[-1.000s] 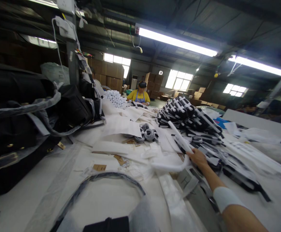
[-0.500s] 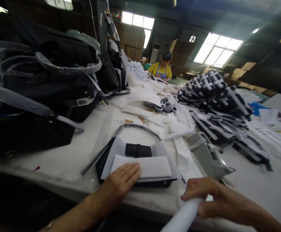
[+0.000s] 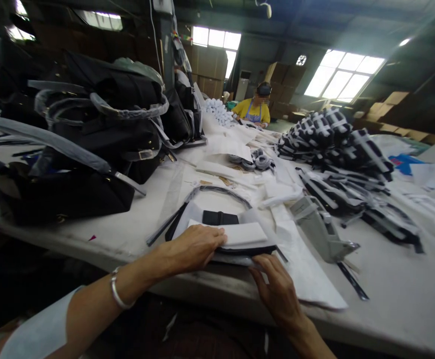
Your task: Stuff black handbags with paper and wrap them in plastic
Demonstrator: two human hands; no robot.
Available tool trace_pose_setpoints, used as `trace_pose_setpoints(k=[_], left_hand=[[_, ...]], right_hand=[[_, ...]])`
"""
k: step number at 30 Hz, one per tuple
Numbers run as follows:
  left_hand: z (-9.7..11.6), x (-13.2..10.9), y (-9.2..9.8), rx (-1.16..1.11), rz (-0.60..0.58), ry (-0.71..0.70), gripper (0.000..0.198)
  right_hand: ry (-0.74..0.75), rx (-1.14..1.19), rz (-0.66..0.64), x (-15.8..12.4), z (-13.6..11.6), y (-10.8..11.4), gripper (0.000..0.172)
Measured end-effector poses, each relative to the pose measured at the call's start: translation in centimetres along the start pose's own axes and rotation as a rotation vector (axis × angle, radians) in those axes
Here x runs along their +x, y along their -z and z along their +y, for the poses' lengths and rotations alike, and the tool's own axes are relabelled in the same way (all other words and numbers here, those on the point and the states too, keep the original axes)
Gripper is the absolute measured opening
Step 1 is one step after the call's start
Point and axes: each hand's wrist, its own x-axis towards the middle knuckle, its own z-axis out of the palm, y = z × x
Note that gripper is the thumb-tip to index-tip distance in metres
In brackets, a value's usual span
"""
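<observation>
A flat black bag [image 3: 220, 218] lies near the table's front edge with a white padded sheet [image 3: 245, 233] folded over it. Its grey wrapped strap [image 3: 222, 191] arcs behind it. My left hand [image 3: 195, 247] rests palm down on the sheet's left end, fingers spread and slightly curved over it. My right hand [image 3: 277, 289] reaches up from below the edge. Its stretched fingers touch the bag's front right rim, and nothing is in it. A silver bracelet sits on my left wrist.
Black handbags [image 3: 101, 134] with wrapped handles pile up at the left. A heap of black-and-white straps [image 3: 337, 144] fills the right. A grey folded piece [image 3: 318, 232], a long white sheet [image 3: 307, 271] and tape rolls [image 3: 256, 160] lie around. A person in yellow [image 3: 256, 107] works far back.
My right hand has let go of the white roll, which is out of view, and moved to the bag's front rim. My left hand has slid right along the white sheet.
</observation>
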Motion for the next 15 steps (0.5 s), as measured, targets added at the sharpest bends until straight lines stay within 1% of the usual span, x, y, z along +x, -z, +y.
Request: trace_pose_setpoints(k=[1, 2, 4, 6, 8, 10, 11, 12, 13, 15], left_hand=[[0.6, -0.3, -0.8, 0.033, 0.016, 0.005, 0.041], [1.3, -0.6, -1.8, 0.077, 0.059, 0.024, 0.044], [2.3, -1.2, -4.1, 0.172, 0.217, 0.084, 0.038], [2.9, -1.7, -6.1, 0.211, 0.344, 0.108, 0.033], [3.0, -2.1, -7.3, 0.222, 0.417, 0.105, 0.034], [2.8, -2.2, -7.7, 0.229, 0.443, 0.094, 0.036], [2.7, -2.2, -7.7, 0.232, 0.446, 0.088, 0.036], [2.7, -2.2, -7.6, 0.232, 0.447, 0.084, 0.036], [2.6, -2.2, -7.5, 0.232, 0.447, 0.083, 0.036], [2.5, -2.2, -7.1, 0.229, 0.449, 0.090, 0.035]], right_hand=[[0.011, -0.041, 0.022, -0.2, 0.0, -0.3, 0.010], [0.018, -0.087, 0.048, -0.3, 0.1, -0.6, 0.009], [0.019, -0.183, 0.107, -0.4, 0.1, -0.8, 0.005], [0.020, -0.247, 0.162, -0.4, -0.1, -0.7, 0.004], [0.052, -0.253, 0.218, -0.1, -0.6, -0.1, 0.009], [0.128, -0.238, 0.240, 0.6, -1.2, 0.7, 0.021], [0.174, -0.239, 0.217, 1.1, -1.5, 1.1, 0.027], [0.216, -0.247, 0.167, 1.6, -1.7, 1.4, 0.033], [0.249, -0.262, 0.096, 2.3, -1.9, 1.7, 0.037], [0.287, -0.286, -0.051, 3.6, -1.8, 1.7, 0.040]])
